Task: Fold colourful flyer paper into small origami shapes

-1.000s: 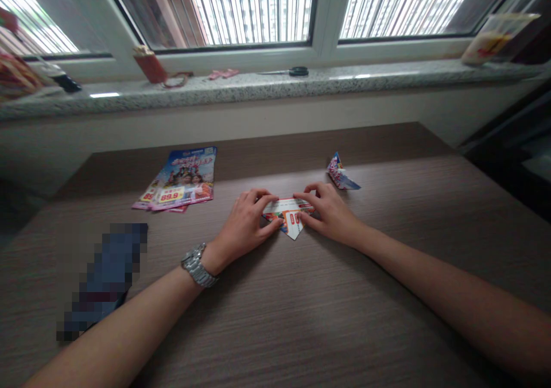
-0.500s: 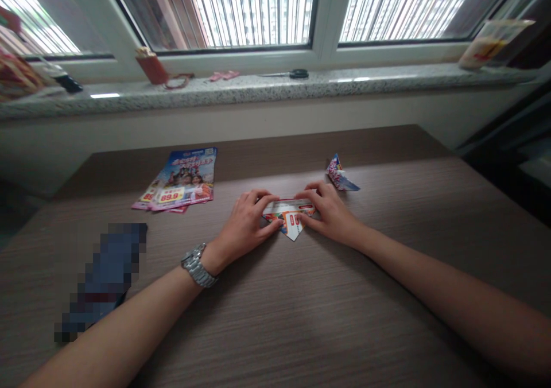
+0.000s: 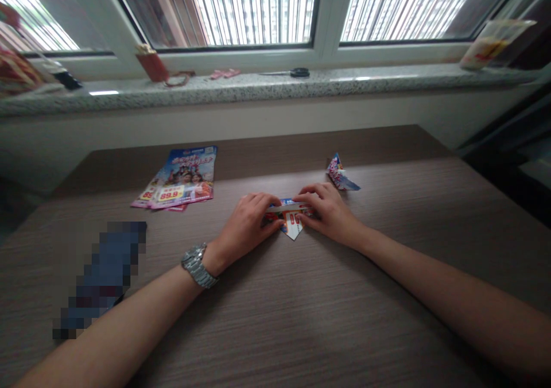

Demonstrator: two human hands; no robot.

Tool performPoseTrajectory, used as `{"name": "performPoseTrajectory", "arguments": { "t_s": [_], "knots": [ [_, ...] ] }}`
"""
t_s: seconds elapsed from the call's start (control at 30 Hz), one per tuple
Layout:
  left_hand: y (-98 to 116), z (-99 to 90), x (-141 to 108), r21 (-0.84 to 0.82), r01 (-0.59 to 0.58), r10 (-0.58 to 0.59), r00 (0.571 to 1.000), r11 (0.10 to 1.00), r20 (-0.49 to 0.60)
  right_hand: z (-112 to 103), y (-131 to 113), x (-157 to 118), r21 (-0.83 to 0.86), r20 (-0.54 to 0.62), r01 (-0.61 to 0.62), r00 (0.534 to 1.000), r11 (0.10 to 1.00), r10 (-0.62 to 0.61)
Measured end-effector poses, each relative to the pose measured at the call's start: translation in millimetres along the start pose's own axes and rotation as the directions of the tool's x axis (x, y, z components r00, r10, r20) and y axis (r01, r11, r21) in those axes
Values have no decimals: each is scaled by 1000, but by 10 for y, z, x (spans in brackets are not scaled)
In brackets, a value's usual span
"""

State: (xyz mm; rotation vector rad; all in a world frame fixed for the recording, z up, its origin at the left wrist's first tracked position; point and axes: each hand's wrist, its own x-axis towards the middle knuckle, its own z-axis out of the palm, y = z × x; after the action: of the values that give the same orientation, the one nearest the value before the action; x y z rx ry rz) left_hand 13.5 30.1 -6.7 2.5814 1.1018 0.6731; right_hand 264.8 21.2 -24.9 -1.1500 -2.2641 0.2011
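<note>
A small folded paper, printed in colour, lies on the table with its pointed end toward me. My left hand, with a metal watch on the wrist, grips its left side between thumb and fingers. On the right side, my right hand holds the paper the same way. Along the far side the top layer is bent toward me, and a blue printed strip shows behind the pale edge. Just beyond my right hand stands a folded paper shape with a raised point.
Several printed flyers lie stacked at the table's far left. A blurred-out dark object rests near my left forearm. On the stone windowsill are scissors, a red box and a plastic cup.
The paper's far edge has been folded down toward me, uncovering a blue strip behind it. Both hands keep nearly the same place, their fingertips slightly nearer me.
</note>
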Motion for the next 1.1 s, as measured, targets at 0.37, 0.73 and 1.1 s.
{"name": "performPoseTrajectory", "arguments": {
  "t_s": [0.37, 0.73, 1.1],
  "knots": [
    [-8, 13, -11, 1, -84, 84, 996, 996, 14, -13, -11, 7, 49, 22, 91, 995, 995, -93],
    [-23, 34, -20, -29, -168, 168, 986, 985, 15, -25, -2, -5, 121, 49, 166, 984, 979, -173],
    [-38, -10, -58, 27, -229, 227, 971, 973, 73, -75, 58, -47, 38, 80, 264, 961, 964, -266]
  ]
}}
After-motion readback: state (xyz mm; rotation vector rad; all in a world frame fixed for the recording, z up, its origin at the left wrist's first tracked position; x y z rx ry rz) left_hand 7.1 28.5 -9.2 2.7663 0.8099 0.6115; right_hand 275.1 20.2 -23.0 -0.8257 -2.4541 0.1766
